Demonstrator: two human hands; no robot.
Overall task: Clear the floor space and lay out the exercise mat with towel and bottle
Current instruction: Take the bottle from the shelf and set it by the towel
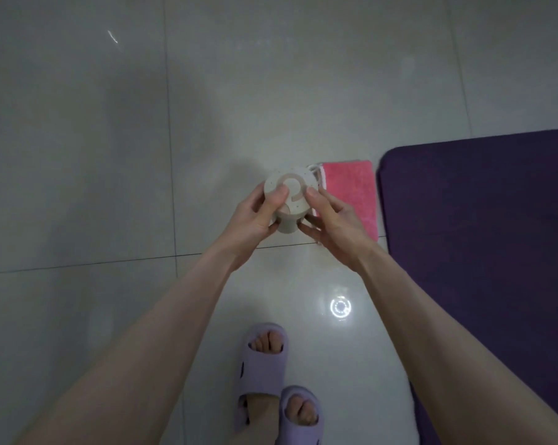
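Bottle point(290, 200): beige, seen from above with its round speckled lid toward the camera; held between both hands above the floor, just left of the towel.
Left hand point(258, 216): wrapped round the bottle's left side, thumb pressed on the lid.
Right hand point(330, 220): closed on the bottle's right side, thumb at the lid's edge.
Towel point(351, 194): pink, folded flat on the floor, beside the mat's left edge.
Mat point(483, 252): dark purple, unrolled flat at the right.
Floor point(110, 155): glossy pale tiles.
Slippers point(264, 364): lilac, on both feet, below the hands.
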